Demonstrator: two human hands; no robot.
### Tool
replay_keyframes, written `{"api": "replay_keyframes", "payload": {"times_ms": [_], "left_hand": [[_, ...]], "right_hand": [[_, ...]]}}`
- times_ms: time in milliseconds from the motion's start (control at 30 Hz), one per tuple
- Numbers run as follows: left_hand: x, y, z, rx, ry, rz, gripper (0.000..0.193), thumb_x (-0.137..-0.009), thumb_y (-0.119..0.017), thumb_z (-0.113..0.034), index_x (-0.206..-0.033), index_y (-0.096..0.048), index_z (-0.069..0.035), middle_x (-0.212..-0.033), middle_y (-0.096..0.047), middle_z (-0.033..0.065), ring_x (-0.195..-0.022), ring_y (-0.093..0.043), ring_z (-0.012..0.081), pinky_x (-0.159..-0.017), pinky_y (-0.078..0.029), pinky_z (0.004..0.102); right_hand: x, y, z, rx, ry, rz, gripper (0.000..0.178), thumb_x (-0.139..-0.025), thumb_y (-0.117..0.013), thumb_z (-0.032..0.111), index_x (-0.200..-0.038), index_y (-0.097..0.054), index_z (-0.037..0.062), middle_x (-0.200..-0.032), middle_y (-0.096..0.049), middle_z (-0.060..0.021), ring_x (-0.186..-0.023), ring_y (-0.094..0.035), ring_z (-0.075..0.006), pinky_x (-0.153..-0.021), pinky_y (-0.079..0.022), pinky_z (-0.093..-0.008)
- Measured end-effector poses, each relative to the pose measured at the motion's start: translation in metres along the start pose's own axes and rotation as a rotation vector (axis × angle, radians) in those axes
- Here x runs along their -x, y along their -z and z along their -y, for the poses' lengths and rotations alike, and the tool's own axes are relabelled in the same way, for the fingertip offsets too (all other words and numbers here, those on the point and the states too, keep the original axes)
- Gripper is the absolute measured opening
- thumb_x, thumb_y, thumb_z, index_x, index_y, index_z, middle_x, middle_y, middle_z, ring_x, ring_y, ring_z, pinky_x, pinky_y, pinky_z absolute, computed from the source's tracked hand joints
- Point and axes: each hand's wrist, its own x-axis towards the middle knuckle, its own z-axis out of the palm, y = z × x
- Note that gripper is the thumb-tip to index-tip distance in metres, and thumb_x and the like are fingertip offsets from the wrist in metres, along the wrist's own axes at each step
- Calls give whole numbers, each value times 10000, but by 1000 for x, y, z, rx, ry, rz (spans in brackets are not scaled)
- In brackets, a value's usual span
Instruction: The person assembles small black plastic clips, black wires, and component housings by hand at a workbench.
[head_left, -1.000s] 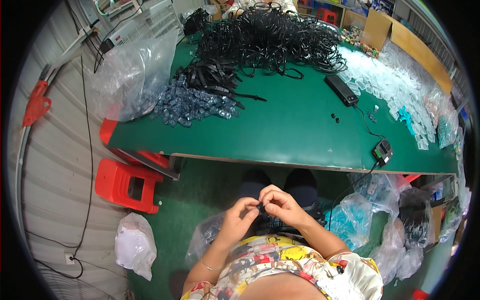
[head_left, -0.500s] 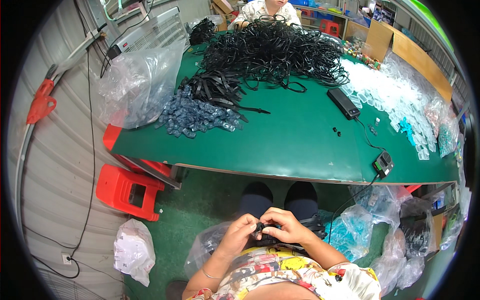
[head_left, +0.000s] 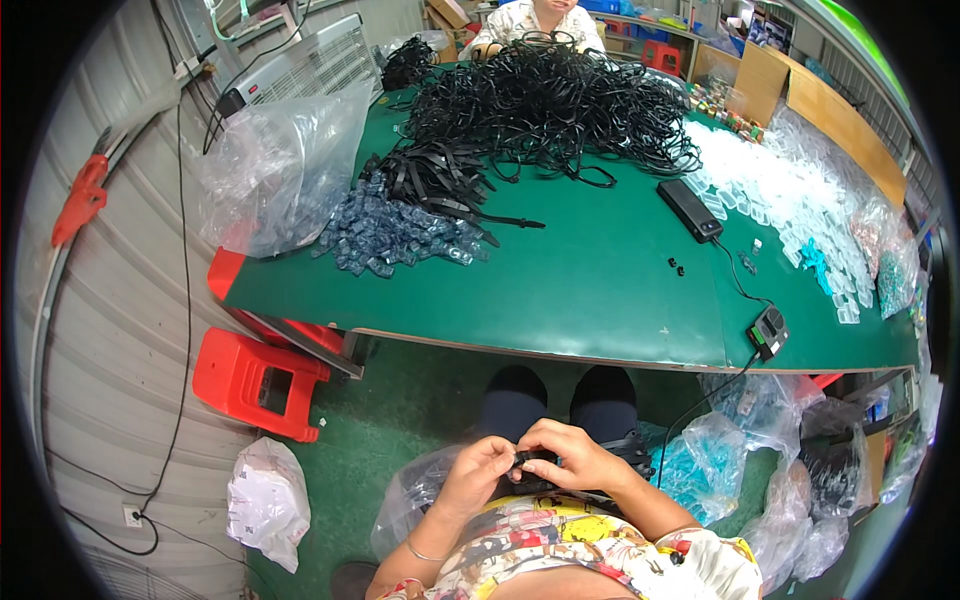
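Observation:
Above my lap, my left hand (head_left: 480, 470) and my right hand (head_left: 566, 455) are close together, both pinching one small black strap-like piece (head_left: 524, 459). Its exact kind is partly hidden by my fingers. More black straps (head_left: 630, 452) lie across my lap beside my right wrist. On the green table (head_left: 560, 290) in front of me, a bundle of flat black straps (head_left: 435, 178) rests against a heap of bluish see-through plastic pieces (head_left: 390, 230). Behind it rises a large tangle of black straps (head_left: 550, 105).
A person (head_left: 545, 18) sits across the table. On its right are a black box-shaped device (head_left: 688, 210), a corded unit (head_left: 768, 330) and many clear plastic pieces (head_left: 790, 200). A red stool (head_left: 250, 385) stands at left; plastic bags (head_left: 705, 465) lie on the floor at right.
My hands stay over my lap, with only a slight shift of the fingers around the black piece. Things on the table look unmoved.

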Motion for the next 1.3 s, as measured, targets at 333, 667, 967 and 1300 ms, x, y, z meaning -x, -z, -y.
{"api": "replay_keyframes", "payload": {"times_ms": [333, 667, 967, 1300], "left_hand": [[1, 5, 7, 32, 34, -10, 90, -846, -555, -70, -892, -517, -2, -824, -558, 48, -741, -535, 103, -685, -440, 223], [-1, -3, 3, 35, 11, -81, 181, -798, -608, -20, -947, -506, -26, -882, -569, 47, -747, -551, 95, -666, -457, 207], [1, -11, -2, -544, -85, -123, 146, -817, -635, -125, -865, -575, -1, -760, -584, 8, -664, -521, 55, -606, -439, 190], [8, -3, 2, -21, 138, 172, 177, -807, -552, -156, -733, -575, 3, -623, -561, 33, -542, -524, 73, -472, -391, 178]], "right_hand": [[1, -2, 0, 59, 29, 45, 199, -766, -635, 101, -922, -559, 4, -842, -554, -122, -740, -561, -258, -644, -468, -316], [-2, -3, 3, 207, 58, -182, 155, -761, -629, 99, -882, -556, 33, -805, -549, -114, -722, -558, -268, -608, -450, -336], [12, -9, -11, -102, -342, 42, 204, -863, -536, 163, -765, -561, -13, -615, -525, -72, -564, -493, -121, -527, -401, -275], [20, -20, -1, -852, -434, 36, 217, -865, -536, 165, -680, -533, 51, -596, -464, 50, -528, -354, -11, -454, -263, -183]]}}
